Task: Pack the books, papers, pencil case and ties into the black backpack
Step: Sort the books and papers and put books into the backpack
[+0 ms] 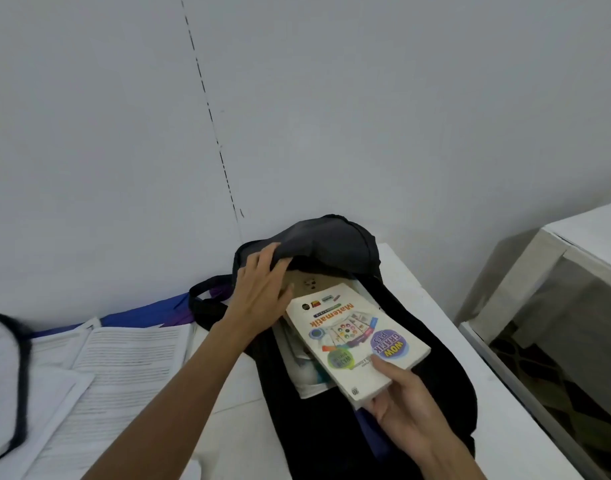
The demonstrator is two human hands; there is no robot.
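- Black backpack [446, 358] is lying open on the white counter [418, 292], other books inside.
- The left hand [262, 289] is gripping and lifting the backpack's flap.
- The right hand [406, 407] is clamped on a maths book [352, 337], its far end lying in the opening.
- Papers [124, 351] are lying on the counter, left of the backpack.

A black backpack [418, 375] is laid open on a white table [487, 393] against a wall. Its top flap [331, 240] is lifted by the left hand [262, 289]. A "Matematik" book [356, 341] is gripped at its near corner by the right hand [408, 414], its far end over the opening. Printed papers [124, 358] are spread at left.
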